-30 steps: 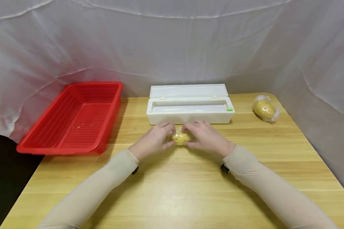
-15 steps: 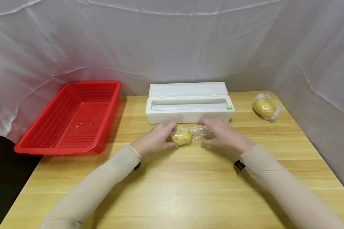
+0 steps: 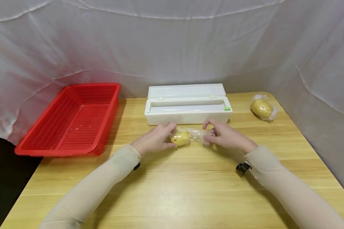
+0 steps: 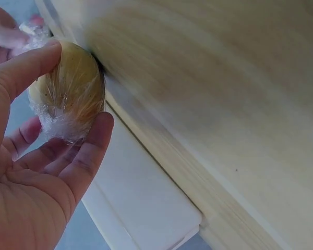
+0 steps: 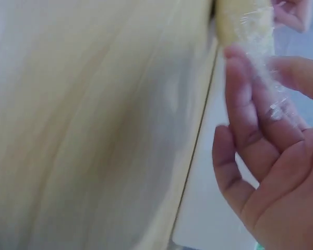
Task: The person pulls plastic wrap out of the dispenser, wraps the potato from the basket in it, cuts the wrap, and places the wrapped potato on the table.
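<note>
A yellow potato (image 3: 181,138), covered in clear cling film, lies on the table in front of the white box. My left hand (image 3: 157,138) grips its left end, thumb on one side and fingertips on the other, as the left wrist view shows. From the right end of the potato stretches a loose tail of cling film (image 3: 197,134). My right hand (image 3: 228,136) pinches that tail, which runs between its thumb and fingers in the right wrist view. Bunched film (image 4: 60,125) also covers the potato's end inside my left hand.
Just behind the hands stands a white cling film box (image 3: 186,119), lid raised, a roll inside and a green slider at its right. A red plastic basket (image 3: 100,140) sits at the left table edge. Another wrapped potato (image 3: 261,108) rests at the back right.
My right hand has left the potato's side and moved right, the film tail now stretched out between. Its fingers have closed on the tail. My left hand keeps its grip.
</note>
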{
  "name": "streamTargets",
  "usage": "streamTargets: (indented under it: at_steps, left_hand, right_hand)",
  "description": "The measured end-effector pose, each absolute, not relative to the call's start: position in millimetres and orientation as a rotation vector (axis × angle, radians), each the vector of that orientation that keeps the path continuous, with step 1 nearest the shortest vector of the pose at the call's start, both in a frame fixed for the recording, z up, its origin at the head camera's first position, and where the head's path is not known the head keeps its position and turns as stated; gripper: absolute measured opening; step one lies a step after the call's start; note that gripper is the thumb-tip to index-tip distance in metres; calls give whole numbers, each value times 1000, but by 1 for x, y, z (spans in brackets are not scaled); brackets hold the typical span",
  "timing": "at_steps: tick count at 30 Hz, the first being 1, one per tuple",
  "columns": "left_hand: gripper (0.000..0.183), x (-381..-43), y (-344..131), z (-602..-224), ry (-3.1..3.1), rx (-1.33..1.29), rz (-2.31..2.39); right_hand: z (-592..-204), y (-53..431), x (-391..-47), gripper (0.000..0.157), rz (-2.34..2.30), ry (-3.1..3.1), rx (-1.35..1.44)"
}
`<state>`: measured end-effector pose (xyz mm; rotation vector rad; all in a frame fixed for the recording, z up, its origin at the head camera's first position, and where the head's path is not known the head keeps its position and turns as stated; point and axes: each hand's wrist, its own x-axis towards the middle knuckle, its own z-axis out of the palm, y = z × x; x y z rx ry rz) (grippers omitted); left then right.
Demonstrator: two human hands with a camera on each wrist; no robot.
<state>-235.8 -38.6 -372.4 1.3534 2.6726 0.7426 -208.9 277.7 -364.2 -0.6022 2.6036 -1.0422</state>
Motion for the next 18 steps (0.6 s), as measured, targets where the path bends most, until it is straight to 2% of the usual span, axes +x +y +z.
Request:
streamTargets:
  at_steps: [7, 15, 18]
  left_hand:
    - [48, -236, -38, -372, 2682, 1365, 705]
    - [49, -239, -36, -373, 2692, 1377, 678]
    - [49, -239, -37, -373, 2694, 1367, 672]
  right_hand:
    - [-368, 277, -215, 25, -1574, 2264, -383]
    - [-375, 279, -219, 63, -1755, 2197, -369]
    - [-377, 277, -220, 67, -1672, 2316, -463]
